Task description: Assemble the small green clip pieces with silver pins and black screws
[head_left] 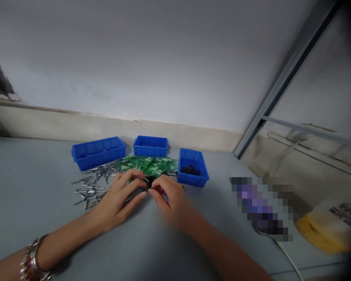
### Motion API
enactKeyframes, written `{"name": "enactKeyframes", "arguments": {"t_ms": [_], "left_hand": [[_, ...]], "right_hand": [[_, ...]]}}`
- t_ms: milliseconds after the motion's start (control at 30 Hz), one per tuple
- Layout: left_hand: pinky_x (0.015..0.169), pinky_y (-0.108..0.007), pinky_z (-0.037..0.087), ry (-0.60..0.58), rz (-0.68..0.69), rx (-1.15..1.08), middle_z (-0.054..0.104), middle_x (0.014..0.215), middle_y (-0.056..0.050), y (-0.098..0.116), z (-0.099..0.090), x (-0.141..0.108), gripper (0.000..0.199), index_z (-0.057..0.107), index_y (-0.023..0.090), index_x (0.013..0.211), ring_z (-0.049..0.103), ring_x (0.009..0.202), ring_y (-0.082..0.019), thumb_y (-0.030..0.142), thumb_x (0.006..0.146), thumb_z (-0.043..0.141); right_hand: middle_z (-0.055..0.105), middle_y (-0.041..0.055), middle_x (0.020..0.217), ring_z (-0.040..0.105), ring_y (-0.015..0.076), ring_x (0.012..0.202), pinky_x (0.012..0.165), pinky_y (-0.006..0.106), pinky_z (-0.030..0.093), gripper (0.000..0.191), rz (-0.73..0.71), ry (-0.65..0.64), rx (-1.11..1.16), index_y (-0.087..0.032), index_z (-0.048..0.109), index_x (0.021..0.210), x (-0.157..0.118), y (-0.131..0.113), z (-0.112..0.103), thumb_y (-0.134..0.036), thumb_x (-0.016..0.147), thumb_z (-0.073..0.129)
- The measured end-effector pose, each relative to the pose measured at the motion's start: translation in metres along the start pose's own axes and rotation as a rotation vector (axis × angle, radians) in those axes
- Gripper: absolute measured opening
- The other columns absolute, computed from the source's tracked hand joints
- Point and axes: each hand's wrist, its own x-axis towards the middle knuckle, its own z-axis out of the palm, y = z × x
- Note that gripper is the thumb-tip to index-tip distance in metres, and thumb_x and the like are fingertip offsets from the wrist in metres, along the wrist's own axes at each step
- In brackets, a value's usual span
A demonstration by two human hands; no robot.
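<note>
Part (pixel 148 180), small and black, pinched between curled left hand (pixel 117 201) and right hand (pixel 170 199), long axis unclear.

Soft, dim, even light with faint shadows; right of the blue plastic bin (pixel 193 180), the picture blurs, bends and darkens.

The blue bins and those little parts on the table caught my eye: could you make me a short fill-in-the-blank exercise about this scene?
The left hand wears a ____ at its wrist.
The blue bin nearest the right hand holds small ____ pieces.
The loose metal pins lie to the ____ of the green plastic pieces.
The table holds ____ blue bins.

Missing words: bracelet, black, left, three.
</note>
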Motion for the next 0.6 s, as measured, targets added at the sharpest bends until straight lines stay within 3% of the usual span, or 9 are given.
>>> {"name": "enactKeyframes", "arguments": {"t_ms": [400,600], "left_hand": [[0.083,-0.033,0.038,0.063,0.017,-0.001,0.049,0.103,-0.008,-0.0018,0.0006,-0.0014,0.017,0.054,0.018,0.091,0.046,0.099,-0.021,0.021,0.088,0.038],[0.084,-0.034,0.038,0.007,-0.021,0.02,0.048,0.106,-0.007,-0.0012,0.0006,0.0,0.018,0.05,0.019,0.101,0.045,0.101,-0.021,0.025,0.087,0.04]], "right_hand": [[0.053,0.0021,0.077,0.05,0.0132,0.074,0.067,0.024,0.038,0.01,0.042,-0.04,-0.004,-0.018,0.051,0.082,0.0023,-0.0035,-0.0029,-0.025,0.084,0.044],[0.051,0.0018,0.075,0.049,0.0125,0.072,0.066,0.024,0.038,0.012,0.001,0.007,-0.013,-0.018,0.05,0.078,0.0039,-0.0008,-0.0063,-0.02,0.085,0.04]]}}
